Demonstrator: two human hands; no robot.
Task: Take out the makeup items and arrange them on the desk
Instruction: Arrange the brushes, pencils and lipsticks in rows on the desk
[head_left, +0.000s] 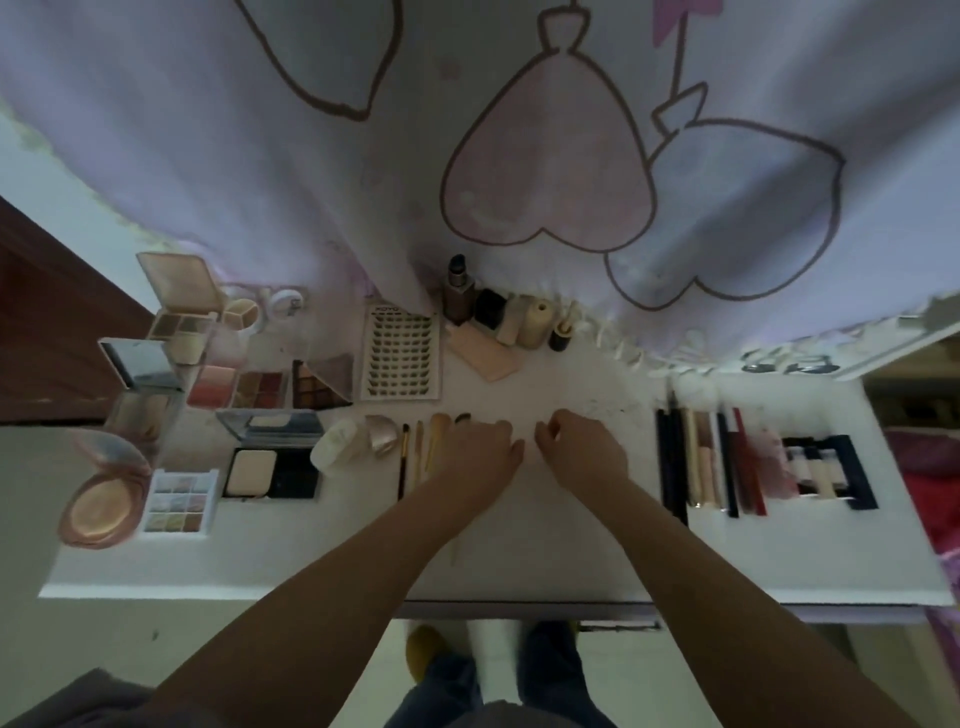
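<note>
Makeup items lie spread over the white desk (545, 551). My left hand (478, 452) rests palm down at the right end of a row of makeup brushes (418, 452). Its fingers curl over a brush whose dark tip (462, 417) pokes out beyond the knuckles. My right hand (582, 447) sits just beside it with fingers curled and nothing visible in them. Open eyeshadow and blush palettes (260, 387) and compacts (272, 470) fill the left side. A false-eyelash card (400, 353) lies behind the brushes.
Bottles and a foundation bottle (460, 296) stand at the back under a hanging pink printed cloth (519, 156). A row of pencils and sticks (696, 457) and a black tray of tubes (826, 470) lie on the right. The desk's front edge (519, 605) is near my body.
</note>
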